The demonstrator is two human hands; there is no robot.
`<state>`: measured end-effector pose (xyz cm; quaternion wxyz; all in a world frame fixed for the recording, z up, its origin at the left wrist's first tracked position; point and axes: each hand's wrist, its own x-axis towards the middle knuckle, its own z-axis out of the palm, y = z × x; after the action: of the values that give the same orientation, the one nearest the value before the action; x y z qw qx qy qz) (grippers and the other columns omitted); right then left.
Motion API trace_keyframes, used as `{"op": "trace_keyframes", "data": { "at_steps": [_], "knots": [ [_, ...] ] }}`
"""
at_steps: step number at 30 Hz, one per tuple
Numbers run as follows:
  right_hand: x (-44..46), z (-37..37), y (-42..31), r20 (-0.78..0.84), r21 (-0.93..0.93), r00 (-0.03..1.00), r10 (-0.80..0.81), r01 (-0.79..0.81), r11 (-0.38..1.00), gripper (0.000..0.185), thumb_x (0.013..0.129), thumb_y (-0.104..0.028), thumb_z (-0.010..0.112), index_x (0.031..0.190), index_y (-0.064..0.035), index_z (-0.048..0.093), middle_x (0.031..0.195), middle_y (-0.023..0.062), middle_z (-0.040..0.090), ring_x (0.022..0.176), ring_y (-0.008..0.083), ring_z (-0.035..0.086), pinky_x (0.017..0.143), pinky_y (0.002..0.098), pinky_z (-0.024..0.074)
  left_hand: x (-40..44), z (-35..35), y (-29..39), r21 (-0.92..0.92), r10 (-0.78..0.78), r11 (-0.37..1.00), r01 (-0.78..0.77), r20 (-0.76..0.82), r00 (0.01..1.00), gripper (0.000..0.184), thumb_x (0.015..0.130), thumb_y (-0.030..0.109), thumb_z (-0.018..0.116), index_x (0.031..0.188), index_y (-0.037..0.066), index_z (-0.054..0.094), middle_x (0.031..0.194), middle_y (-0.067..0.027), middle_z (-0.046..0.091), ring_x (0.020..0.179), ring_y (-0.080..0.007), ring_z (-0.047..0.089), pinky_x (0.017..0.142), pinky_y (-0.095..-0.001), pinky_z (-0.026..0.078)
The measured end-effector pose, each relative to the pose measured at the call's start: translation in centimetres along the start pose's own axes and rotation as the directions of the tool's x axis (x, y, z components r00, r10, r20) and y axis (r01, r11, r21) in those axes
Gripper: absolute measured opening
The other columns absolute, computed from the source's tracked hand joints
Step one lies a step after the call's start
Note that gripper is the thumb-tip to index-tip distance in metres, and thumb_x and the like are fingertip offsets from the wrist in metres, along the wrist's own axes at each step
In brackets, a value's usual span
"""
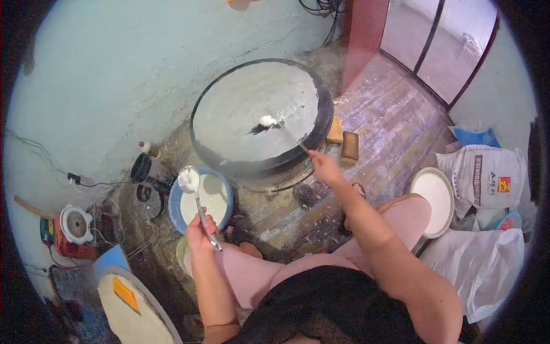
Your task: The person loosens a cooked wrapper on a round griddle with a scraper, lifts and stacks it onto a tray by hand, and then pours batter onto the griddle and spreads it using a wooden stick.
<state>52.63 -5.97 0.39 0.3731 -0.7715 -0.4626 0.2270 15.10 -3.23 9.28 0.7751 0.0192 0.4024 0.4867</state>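
My left hand (201, 230) is closed around the handle of a metal ladle (197, 198). White batter coats the ladle's bowl, which is over the blue bucket (228, 198) of pale batter (203, 195). My right hand (328, 168) grips a spatula (303, 148) by its handle, reaching over the near right edge of a large round griddle (325, 123). A thin whitish layer (246, 92) covers most of the griddle. At the spatula's far end sits a small white lump (267, 120), beside a dark bare patch on the surface.
Two sponge-like blocks (350, 147) lie right of the griddle. A white-filled basin (433, 198) and a printed sack (487, 175) are on the right. At the left are a blower fan (75, 223), black containers (148, 167) and a round board (129, 321) with an orange scraper (126, 295).
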Motion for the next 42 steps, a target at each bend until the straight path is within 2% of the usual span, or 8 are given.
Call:
{"op": "trace_keyframes", "data": {
  "at_steps": [5,14,17,21,26,29,34,42],
  "knots": [
    [-1.6,-0.8,-6.3,0.156,-0.158,0.987,-0.036,0.061,0.986,0.03,0.082,-0.02,0.042,0.109,-0.0187,0.054,0.09,0.0174,0.059,0.084,0.0325,0.057,0.07,0.042,0.0458,0.1,0.4,0.0,-0.005,-0.005,1.0,0.005,-0.088,0.996,0.023,0.087,0.018,0.039,0.1,0.001,0.048,0.06,-0.0042,0.043,0.039,-0.0095,0.033,0.034,-0.0211,0.031],
    [-4.0,-0.6,-4.6,-0.087,-0.483,0.907,-0.411,0.323,0.814,0.043,0.074,-0.011,0.048,0.117,-0.0156,0.045,0.079,0.0073,0.052,0.07,0.0272,0.054,0.059,0.0411,0.045,0.3,-0.9,0.4,-0.041,-0.056,0.998,0.057,0.029,0.998,0.024,0.089,0.023,0.037,0.1,0.005,0.048,0.065,-0.0037,0.04,0.046,-0.0101,0.036,0.037,-0.0207,0.032],
    [-5.8,2.4,-5.8,0.069,-0.569,0.918,-0.391,0.358,0.74,0.045,0.072,-0.006,0.045,0.114,-0.0188,0.049,0.081,0.0075,0.054,0.073,0.0261,0.055,0.059,0.0384,0.0441,0.4,-0.9,0.3,-0.048,-0.061,0.997,0.062,0.031,0.998,0.023,0.089,0.022,0.037,0.099,0.005,0.048,0.065,-0.004,0.041,0.047,-0.01,0.037,0.038,-0.0207,0.033],
    [-5.1,0.2,-3.1,-0.043,-0.595,0.954,-0.296,0.213,0.775,0.044,0.074,-0.011,0.047,0.117,-0.0153,0.045,0.078,0.0087,0.053,0.072,0.0254,0.055,0.06,0.0396,0.0451,0.0,-0.3,0.4,-0.001,-0.059,0.998,0.059,-0.029,0.998,0.023,0.089,0.022,0.037,0.1,0.005,0.048,0.064,-0.0042,0.04,0.047,-0.0101,0.036,0.038,-0.0212,0.033],
    [-6.7,-1.4,-2.7,-0.102,-0.444,0.975,-0.197,0.133,0.886,0.05,0.071,-0.007,0.048,0.12,-0.0157,0.043,0.079,0.0101,0.054,0.075,0.0273,0.056,0.063,0.0394,0.0457,-0.1,-0.1,0.2,-0.08,-0.059,0.995,0.058,-0.011,0.998,0.024,0.089,0.022,0.036,0.101,0.004,0.047,0.065,-0.0046,0.041,0.046,-0.0101,0.036,0.037,-0.0217,0.032],
    [-7.0,0.2,-1.7,0.033,-0.564,0.934,-0.356,0.312,0.765,0.049,0.071,-0.006,0.047,0.119,-0.016,0.043,0.081,0.0104,0.055,0.073,0.0282,0.057,0.062,0.04,0.046,0.1,-0.6,0.2,-0.096,-0.047,0.994,0.049,0.026,0.999,0.027,0.088,0.021,0.037,0.1,0.0,0.049,0.061,-0.0031,0.039,0.045,-0.0108,0.036,0.039,-0.0228,0.034],
    [-5.1,-3.3,-1.1,-0.138,-0.503,0.986,-0.088,0.006,0.864,0.042,0.072,-0.012,0.05,0.113,-0.0163,0.047,0.084,0.0123,0.056,0.077,0.0328,0.056,0.066,0.0432,0.0445,-0.2,-0.2,0.5,-0.041,-0.062,0.997,0.062,0.013,0.998,0.026,0.088,0.02,0.038,0.1,-0.001,0.047,0.058,-0.0025,0.037,0.044,-0.0102,0.035,0.038,-0.0223,0.033],
    [-2.7,-3.8,0.3,-0.046,-0.111,0.992,0.117,-0.121,0.986,0.033,0.083,-0.022,0.042,0.116,-0.0159,0.046,0.101,0.0173,0.056,0.091,0.0353,0.054,0.077,0.043,0.0432,0.1,-0.9,0.1,0.015,0.001,1.0,-0.002,0.028,1.0,0.026,0.089,0.019,0.035,0.1,-0.001,0.047,0.059,-0.0035,0.04,0.043,-0.0104,0.035,0.037,-0.0221,0.032]
  ]
}}
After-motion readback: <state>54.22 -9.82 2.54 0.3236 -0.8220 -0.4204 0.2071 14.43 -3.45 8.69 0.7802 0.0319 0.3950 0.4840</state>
